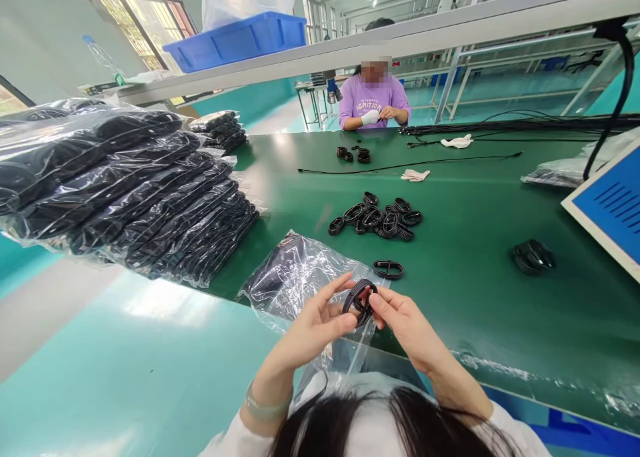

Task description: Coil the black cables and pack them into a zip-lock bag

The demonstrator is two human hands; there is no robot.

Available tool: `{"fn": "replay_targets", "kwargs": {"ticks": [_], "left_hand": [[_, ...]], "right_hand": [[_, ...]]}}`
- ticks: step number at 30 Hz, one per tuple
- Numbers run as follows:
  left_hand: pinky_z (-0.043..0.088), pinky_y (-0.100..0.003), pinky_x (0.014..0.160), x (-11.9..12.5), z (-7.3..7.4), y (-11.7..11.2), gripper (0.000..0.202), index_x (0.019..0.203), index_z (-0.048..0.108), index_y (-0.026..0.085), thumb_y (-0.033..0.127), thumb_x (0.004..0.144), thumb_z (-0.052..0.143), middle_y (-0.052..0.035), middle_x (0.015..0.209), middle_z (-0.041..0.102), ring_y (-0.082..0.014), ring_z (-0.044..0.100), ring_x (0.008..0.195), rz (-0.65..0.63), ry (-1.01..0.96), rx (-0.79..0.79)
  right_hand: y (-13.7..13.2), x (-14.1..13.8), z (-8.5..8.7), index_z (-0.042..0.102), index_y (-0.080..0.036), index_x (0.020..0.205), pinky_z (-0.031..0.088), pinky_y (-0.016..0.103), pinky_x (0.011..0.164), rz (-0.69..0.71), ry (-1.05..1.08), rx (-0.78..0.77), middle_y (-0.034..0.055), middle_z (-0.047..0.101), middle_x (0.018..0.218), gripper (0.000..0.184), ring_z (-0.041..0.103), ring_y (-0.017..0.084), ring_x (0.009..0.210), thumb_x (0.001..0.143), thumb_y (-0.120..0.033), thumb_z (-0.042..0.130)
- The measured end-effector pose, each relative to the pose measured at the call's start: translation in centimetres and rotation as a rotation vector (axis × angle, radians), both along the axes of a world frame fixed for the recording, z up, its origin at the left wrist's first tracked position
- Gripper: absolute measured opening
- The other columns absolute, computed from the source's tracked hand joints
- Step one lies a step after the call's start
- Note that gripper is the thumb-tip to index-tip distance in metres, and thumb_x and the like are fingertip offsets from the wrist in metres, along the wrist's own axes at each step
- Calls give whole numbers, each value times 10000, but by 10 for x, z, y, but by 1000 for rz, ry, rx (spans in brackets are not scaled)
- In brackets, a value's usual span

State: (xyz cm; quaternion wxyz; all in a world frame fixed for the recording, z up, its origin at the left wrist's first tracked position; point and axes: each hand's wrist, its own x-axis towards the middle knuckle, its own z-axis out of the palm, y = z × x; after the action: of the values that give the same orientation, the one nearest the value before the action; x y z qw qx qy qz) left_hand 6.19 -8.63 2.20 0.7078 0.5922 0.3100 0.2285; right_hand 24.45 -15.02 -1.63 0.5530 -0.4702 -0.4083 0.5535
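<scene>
Between my two hands, above the table's near edge, is a coiled black cable (356,291). My left hand (320,317) grips its left side between thumb and fingers. On the right side my right hand (400,313) pinches the same coil. Below them lies a clear plastic bag (320,283), partly filled with black coils. Another coiled cable (389,269) rests on the table just beyond my fingers. Farther out is a loose pile of coiled cables (383,217).
Stacked bags of black coils (130,183) fill the left side. A blue-and-white box (613,207) and a dark coil bundle (533,256) sit at right. Across the green table (470,297), a person in purple (374,103) handles something small. A blue bin (240,42) stands on the overhead shelf.
</scene>
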Motion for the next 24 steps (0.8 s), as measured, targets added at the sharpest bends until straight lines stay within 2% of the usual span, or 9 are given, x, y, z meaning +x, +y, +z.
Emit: {"fn": "replay_targets", "kwargs": {"ticks": [2, 5, 7, 9, 10, 14, 17, 21, 24], "left_hand": [[523, -396, 936, -2, -3, 4, 599, 1439, 527, 330, 418, 879, 718, -116, 1511, 454, -210, 647, 1019, -56, -64, -127], [527, -424, 946, 0, -9, 6, 684, 1452, 502, 349, 377, 829, 781, -109, 1451, 504, -211, 679, 979, -134, -153, -239], [550, -398, 883, 1, -12, 5, 737, 1444, 495, 363, 318, 786, 825, -100, 1389, 543, -209, 697, 937, -154, -174, -269], [563, -353, 815, 2, -14, 4, 690, 1390, 532, 357, 270, 776, 832, -85, 1329, 573, -205, 696, 926, -124, -157, -264], [564, -331, 791, 2, -15, 4, 654, 1358, 552, 347, 255, 774, 831, -76, 1288, 591, -195, 688, 921, -99, -145, -255], [540, -260, 780, 3, -14, 3, 631, 1323, 566, 306, 217, 761, 840, -36, 1058, 649, -146, 628, 893, -51, -125, -241], [521, -233, 757, 3, -15, 4, 628, 1302, 577, 294, 201, 745, 851, -15, 981, 647, -128, 607, 861, -56, -120, -237], [509, -227, 716, 2, -15, 5, 631, 1262, 599, 294, 181, 705, 872, -21, 1067, 623, -122, 611, 845, -77, -129, -225], [523, -261, 733, 1, -14, 5, 627, 1245, 595, 285, 174, 694, 875, -45, 1208, 567, -138, 648, 856, -111, -156, -231]], "right_hand": [[0, 1, -1, 698, -195, 935, 371, 258, 606, 48, 17, 16, -18, 534, 700, 396, 411, 118, 622, 938, -573, 580], [0, -2, -6, 679, -201, 1078, 414, 270, 607, 75, 9, 3, 5, 607, 798, 400, 490, 129, 640, 922, -563, 609], [-1, -4, -10, 624, -224, 1191, 462, 290, 652, -46, -45, 21, 15, 624, 891, 417, 542, 145, 690, 907, -528, 647], [-4, -6, -10, 613, -245, 1178, 484, 305, 705, -183, -172, 115, 26, 615, 953, 336, 563, 157, 756, 925, -463, 642], [-6, -6, -9, 629, -249, 1142, 484, 307, 715, -206, -254, 181, 33, 608, 968, 268, 562, 161, 775, 941, -427, 626], [-10, -5, 0, 686, -256, 1019, 459, 302, 662, -103, -480, 380, 48, 598, 958, 121, 548, 171, 779, 963, -313, 595], [-9, 0, 6, 686, -251, 938, 455, 314, 723, -35, -462, 352, 41, 572, 913, 156, 544, 183, 834, 988, -326, 559], [-7, 6, 10, 631, -233, 833, 445, 317, 786, 140, -283, 243, 20, 503, 882, 286, 505, 181, 854, 986, -457, 545], [-5, 6, 7, 573, -212, 758, 435, 316, 815, 190, -198, 180, 16, 497, 869, 387, 495, 174, 862, 999, -505, 499]]}}
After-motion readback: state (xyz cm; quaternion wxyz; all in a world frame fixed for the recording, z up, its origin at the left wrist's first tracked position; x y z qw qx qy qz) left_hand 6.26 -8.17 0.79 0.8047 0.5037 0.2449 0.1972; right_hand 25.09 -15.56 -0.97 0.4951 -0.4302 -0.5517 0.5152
